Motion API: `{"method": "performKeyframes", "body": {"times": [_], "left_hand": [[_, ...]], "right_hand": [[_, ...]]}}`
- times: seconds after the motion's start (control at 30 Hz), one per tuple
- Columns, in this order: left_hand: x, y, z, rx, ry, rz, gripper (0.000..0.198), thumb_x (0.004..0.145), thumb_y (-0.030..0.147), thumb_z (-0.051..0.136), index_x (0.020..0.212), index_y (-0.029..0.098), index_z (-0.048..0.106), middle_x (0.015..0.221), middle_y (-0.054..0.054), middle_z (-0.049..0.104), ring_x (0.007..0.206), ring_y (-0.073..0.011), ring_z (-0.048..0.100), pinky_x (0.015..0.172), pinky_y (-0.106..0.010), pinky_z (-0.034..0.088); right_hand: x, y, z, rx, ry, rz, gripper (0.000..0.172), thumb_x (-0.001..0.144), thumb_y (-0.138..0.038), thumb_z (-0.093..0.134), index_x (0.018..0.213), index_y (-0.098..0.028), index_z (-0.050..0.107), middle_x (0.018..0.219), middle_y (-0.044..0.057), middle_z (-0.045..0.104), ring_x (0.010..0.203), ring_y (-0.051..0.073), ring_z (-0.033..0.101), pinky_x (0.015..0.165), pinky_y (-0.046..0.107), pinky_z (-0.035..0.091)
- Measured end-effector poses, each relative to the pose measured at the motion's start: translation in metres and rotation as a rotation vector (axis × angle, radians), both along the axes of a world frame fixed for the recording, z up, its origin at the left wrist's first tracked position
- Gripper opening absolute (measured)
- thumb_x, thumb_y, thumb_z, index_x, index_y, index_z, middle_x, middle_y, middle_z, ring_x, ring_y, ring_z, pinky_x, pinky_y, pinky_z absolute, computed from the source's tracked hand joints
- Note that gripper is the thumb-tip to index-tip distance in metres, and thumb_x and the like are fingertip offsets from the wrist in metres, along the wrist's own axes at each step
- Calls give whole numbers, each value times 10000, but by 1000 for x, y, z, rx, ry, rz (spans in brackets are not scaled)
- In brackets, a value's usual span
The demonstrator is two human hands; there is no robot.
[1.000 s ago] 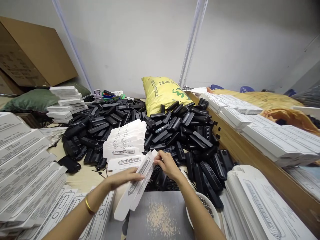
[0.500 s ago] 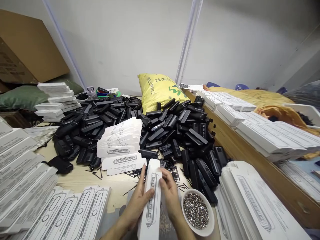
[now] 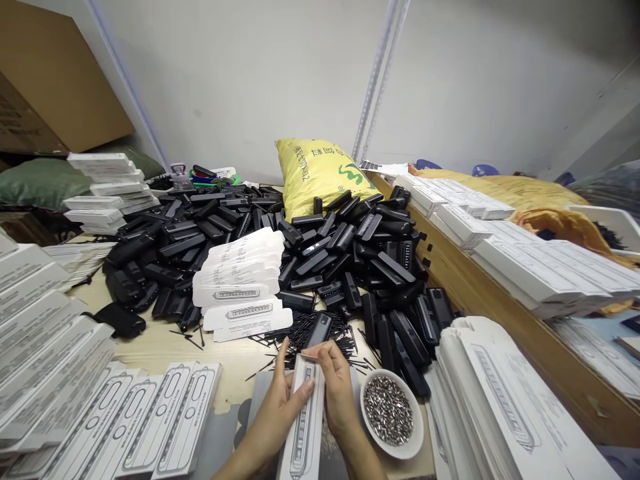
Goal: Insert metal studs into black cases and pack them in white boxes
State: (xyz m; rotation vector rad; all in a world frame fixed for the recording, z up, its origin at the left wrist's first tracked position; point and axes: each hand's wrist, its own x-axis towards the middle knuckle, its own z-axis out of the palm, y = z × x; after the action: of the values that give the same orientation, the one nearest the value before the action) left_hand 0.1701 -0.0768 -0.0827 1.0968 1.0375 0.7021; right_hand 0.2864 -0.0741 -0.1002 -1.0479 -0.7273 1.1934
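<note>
A long white printed box (image 3: 304, 427) points away from me at the bottom centre. My left hand (image 3: 280, 407) is wrapped round its left side, thumb on the printed face. My right hand (image 3: 337, 387) pinches the box's far end, where the flap is folded over. Just beyond that end lies a black device (image 3: 320, 330) among thin black sticks (image 3: 295, 327). To the right of my right hand stands a white bowl (image 3: 419, 427) of small metal pieces. Flat unfolded white cartons (image 3: 240, 267) lie beyond my hands to the left.
Black devices (image 3: 350, 247) are heaped across the table before a yellow sack (image 3: 320, 173). White boxes (image 3: 175, 420) line the left. Flat cartons (image 3: 505, 393) are stacked at the right, beside a wooden ledge (image 3: 465, 300) bearing more boxes (image 3: 520, 267).
The flap that stood up at the box's far end is now folded down under my right fingers. The black device behind it shows more. The view has shifted slightly.
</note>
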Motion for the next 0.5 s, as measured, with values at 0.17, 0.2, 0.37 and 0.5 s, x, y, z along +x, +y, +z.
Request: {"method": "performKeyframes", "body": {"times": [0.17,0.2,0.37,0.5], "left_hand": [[-5,-7,-8,77,149,-22,950,809,508,592,1505,224,12,1395,-151,473,1283,-310,436,1080,-442,291],[-5,-7,-9,70,150,-26,950,810,511,587,1506,223,9,1348,-147,517,1242,-306,476,1058,-438,321],[-11,-5,-8,44,148,-59,1008,808,523,593,1501,186,-58,801,-22,659,834,-234,620,872,-398,455],[-19,-12,-4,61,148,-121,827,861,540,493,1506,218,88,681,-7,606,691,-220,609,764,-398,497]], "right_hand": [[-2,0,-7,-168,213,34,364,688,-504,741,782,-204,558,704,-20,571,573,123,518,546,237,427],[-3,-3,-9,-185,211,31,364,702,-521,723,786,-198,577,675,-20,564,554,123,509,529,237,420],[-8,-30,-18,-127,133,-51,337,742,-520,694,741,-192,616,851,38,654,742,170,597,679,273,482],[-4,-40,-29,-189,160,-83,335,746,-547,673,756,-224,585,726,10,636,641,175,592,598,282,493]]}}
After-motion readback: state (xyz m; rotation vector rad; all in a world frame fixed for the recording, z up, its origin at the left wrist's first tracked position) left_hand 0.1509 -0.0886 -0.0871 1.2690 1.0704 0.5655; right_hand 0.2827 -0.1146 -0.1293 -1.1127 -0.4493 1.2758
